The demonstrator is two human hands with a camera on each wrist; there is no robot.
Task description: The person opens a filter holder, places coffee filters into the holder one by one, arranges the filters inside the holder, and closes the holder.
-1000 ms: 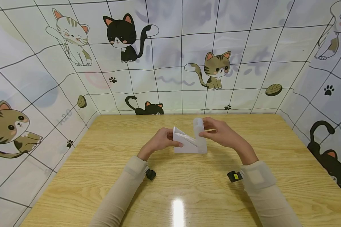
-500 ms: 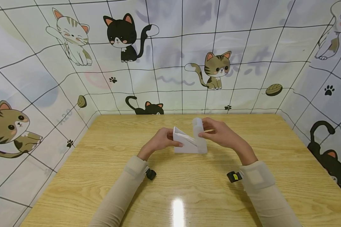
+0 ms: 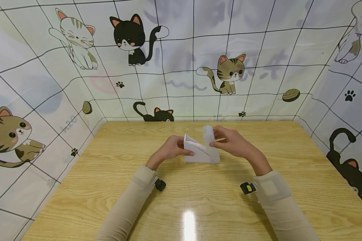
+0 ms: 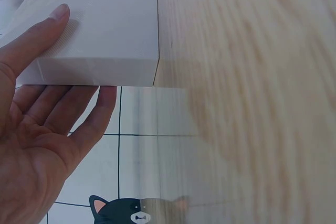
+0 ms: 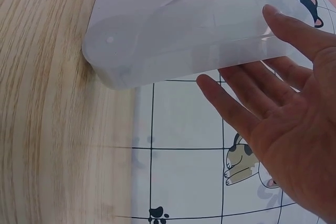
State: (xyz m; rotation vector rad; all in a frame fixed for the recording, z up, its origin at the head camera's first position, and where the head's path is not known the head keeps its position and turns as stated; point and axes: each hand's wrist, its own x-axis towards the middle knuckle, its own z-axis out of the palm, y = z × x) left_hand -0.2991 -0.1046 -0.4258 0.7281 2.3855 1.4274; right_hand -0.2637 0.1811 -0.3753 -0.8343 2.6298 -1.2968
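Observation:
A white box [image 3: 196, 156] with a slanted open top stands on the table in front of me. My left hand [image 3: 171, 148] grips its left end, thumb on the near face and fingers behind, as the left wrist view shows on the white box [image 4: 110, 30]. A frosted translucent cover [image 3: 208, 136] rises from the box's right end, leaning slightly left. Its rounded lower corner overlaps the box in the right wrist view, with a small dot like a pivot. My right hand [image 3: 233, 142] pinches the upper part of this cover [image 5: 184, 40] between thumb and fingers. The box's inside is mostly hidden.
The wooden table [image 3: 199, 190] extends around the box on all sides. Behind it and at both sides hangs a white sheet [image 3: 181, 87] with grid lines and cartoon cats. A dark strap device [image 3: 160, 185] sits at the left wrist, another device [image 3: 248, 188] at the right.
My right hand has shifted a little left, and the top of the translucent cover has tilted left with it. The left hand and the white box stay in place.

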